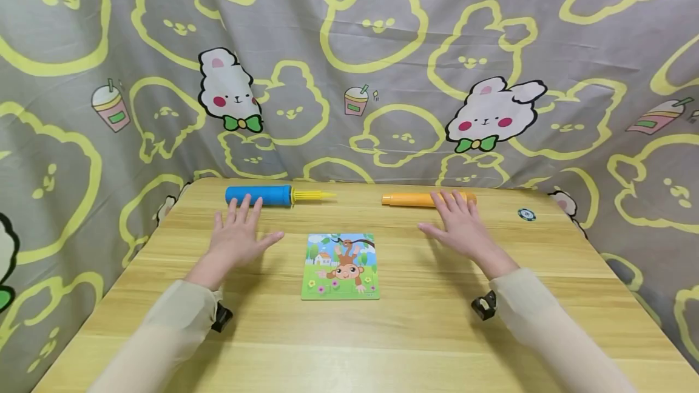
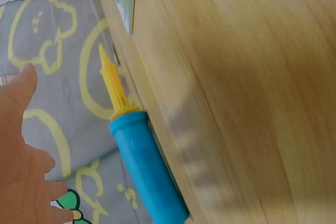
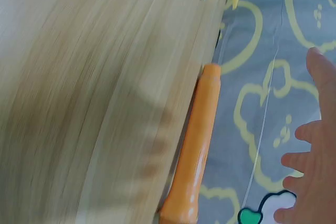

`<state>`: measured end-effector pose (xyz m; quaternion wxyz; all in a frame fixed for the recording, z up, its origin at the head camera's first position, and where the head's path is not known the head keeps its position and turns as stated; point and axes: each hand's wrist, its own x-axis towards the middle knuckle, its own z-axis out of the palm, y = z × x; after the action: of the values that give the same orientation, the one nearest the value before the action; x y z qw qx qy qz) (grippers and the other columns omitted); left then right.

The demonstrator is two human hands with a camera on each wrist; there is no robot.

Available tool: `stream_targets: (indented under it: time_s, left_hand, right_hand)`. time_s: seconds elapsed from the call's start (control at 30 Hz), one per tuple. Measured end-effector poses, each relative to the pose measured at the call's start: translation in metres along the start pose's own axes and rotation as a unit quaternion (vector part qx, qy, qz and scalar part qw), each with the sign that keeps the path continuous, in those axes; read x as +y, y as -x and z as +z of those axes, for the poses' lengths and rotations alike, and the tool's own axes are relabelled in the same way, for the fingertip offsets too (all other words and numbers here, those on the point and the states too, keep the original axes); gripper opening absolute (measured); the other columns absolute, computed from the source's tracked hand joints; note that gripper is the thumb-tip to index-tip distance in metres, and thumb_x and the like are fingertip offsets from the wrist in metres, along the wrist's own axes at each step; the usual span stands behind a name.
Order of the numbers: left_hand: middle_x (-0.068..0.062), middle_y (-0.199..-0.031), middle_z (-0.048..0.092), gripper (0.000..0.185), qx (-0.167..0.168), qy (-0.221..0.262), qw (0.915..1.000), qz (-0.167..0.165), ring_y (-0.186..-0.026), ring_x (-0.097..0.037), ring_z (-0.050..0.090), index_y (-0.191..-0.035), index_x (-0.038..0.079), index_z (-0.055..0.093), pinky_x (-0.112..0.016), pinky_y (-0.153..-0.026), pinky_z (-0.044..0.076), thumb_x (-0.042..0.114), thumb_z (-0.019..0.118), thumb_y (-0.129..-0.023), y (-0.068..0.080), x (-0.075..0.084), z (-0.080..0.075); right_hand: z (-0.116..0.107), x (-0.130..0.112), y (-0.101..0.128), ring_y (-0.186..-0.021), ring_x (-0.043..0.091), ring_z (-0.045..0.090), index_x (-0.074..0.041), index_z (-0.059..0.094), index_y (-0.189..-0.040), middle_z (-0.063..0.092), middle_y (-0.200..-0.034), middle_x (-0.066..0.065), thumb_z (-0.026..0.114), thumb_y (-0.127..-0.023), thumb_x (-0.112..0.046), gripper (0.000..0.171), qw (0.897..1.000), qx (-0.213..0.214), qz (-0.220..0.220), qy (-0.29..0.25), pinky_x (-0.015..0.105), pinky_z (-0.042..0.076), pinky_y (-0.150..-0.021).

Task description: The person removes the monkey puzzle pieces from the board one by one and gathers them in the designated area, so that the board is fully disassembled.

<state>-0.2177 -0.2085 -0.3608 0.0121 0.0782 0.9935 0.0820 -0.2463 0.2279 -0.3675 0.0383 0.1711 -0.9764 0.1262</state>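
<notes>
My left hand (image 1: 236, 241) hovers over the table with fingers spread, nearest to a blue hand pump (image 1: 259, 195) with a yellow nozzle (image 1: 310, 195). In the left wrist view the pump (image 2: 147, 166) lies apart from the fingers. My right hand (image 1: 460, 228) is likewise spread above the table, close to an orange tube-like stick (image 1: 406, 199), whose far end the fingers partly hide in the head view. Neither hand holds anything. Between them lies a square picture puzzle (image 1: 341, 267) showing a monkey hanging from a branch.
A small dark round chip (image 1: 526, 214) lies at the table's right back. The wooden table (image 1: 349, 344) ends at a grey curtain (image 1: 306, 35) with yellow cartoon outlines, which also hangs along both sides. A small black camera sits at each wrist.
</notes>
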Motion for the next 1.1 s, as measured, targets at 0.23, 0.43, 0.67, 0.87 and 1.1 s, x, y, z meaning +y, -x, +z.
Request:
stream_targets:
  time_s: [0.23,0.43,0.67,0.87,1.1]
  left_hand:
    - [-0.020,-0.151,-0.004,0.092,0.002,-0.007,0.9998,0.020,-0.134,-0.041,-0.009,-0.148,0.006,0.004,-0.060,-0.102,-0.009,0.064,0.041,-0.087,-0.002,0.013,0.007]
    - [-0.017,-0.152,-0.002,0.091,-0.004,-0.012,0.9989,0.046,-0.135,-0.039,-0.006,-0.148,0.007,0.006,-0.060,-0.104,-0.004,0.062,0.044,-0.087,-0.005,0.025,0.019]
    - [-0.019,-0.151,0.001,0.088,-0.026,-0.026,0.9947,0.096,-0.135,-0.041,0.000,-0.147,0.003,0.011,-0.060,-0.104,0.000,0.057,0.048,-0.088,-0.008,0.038,0.032]
    - [-0.019,-0.151,0.006,0.088,-0.058,-0.033,0.9898,0.126,-0.135,-0.041,0.004,-0.147,0.003,0.015,-0.059,-0.105,0.008,0.058,0.048,-0.087,-0.013,0.046,0.042]
    - [-0.018,-0.151,0.008,0.087,-0.108,-0.071,0.9829,0.132,-0.136,-0.038,0.008,-0.147,0.004,0.014,-0.057,-0.106,0.012,0.059,0.045,-0.088,-0.020,0.051,0.051]
  right_hand:
    - [0.008,-0.027,-0.012,-0.136,0.039,0.004,-0.004,0.017,-0.147,0.016,-0.149,0.021,0.045,-0.088,-0.060,0.086,0.999,0.002,-0.038,-0.007,0.055,0.002,-0.107]
    - [0.014,-0.052,-0.021,-0.136,0.037,0.008,-0.007,0.017,-0.147,0.018,-0.149,0.018,0.047,-0.087,-0.059,0.085,0.997,-0.011,-0.070,-0.030,0.050,0.003,-0.109]
    - [0.026,-0.081,-0.034,-0.135,0.034,0.016,-0.010,0.019,-0.148,0.022,-0.148,0.017,0.049,-0.085,-0.061,0.086,0.992,-0.047,-0.100,-0.060,0.048,0.014,-0.108]
    - [0.041,-0.103,-0.049,-0.132,0.031,0.027,-0.010,0.022,-0.147,0.029,-0.145,0.015,0.058,-0.085,-0.051,0.083,0.983,-0.101,-0.113,-0.103,0.046,0.024,-0.106]
    - [0.059,-0.125,-0.062,-0.127,0.026,0.037,-0.005,0.029,-0.144,0.037,-0.142,0.012,0.062,-0.086,-0.042,0.076,0.971,-0.154,-0.133,-0.124,0.040,0.031,-0.103]
